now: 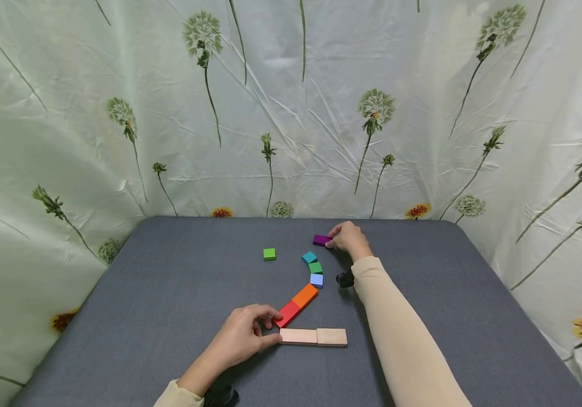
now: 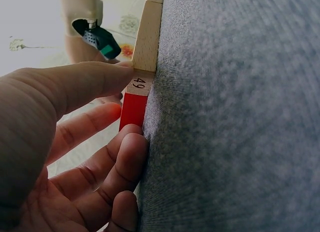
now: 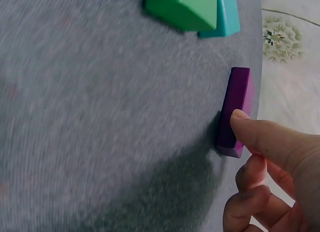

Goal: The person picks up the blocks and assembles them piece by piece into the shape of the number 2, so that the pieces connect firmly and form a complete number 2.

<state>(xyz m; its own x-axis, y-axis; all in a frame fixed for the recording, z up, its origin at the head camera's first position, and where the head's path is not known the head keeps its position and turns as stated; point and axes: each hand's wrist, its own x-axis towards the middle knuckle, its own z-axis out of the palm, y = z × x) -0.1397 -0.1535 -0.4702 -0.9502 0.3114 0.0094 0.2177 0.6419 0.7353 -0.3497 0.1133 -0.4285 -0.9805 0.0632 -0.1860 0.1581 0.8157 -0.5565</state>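
In the head view my right hand (image 1: 350, 239) pinches the end of a purple block (image 1: 321, 240) at the far side of the table. The right wrist view shows the thumb on the near face of this purple block (image 3: 236, 112). My left hand (image 1: 244, 333) rests by the corner where a red block (image 1: 287, 314) meets a pale wooden block (image 1: 298, 337). Its thumb tip touches the wooden block's end, while its loosely bent fingers lie along the red one. The number 49 shows on a bare wood end beside the red face (image 2: 134, 111).
An orange block (image 1: 304, 295) continues the red one. Past it curve a light blue block (image 1: 317, 280), a green block (image 1: 315, 268) and a teal block (image 1: 309, 258). One lighter green block (image 1: 269, 254) stands apart. Another pale wooden block (image 1: 331, 337) extends the front row.
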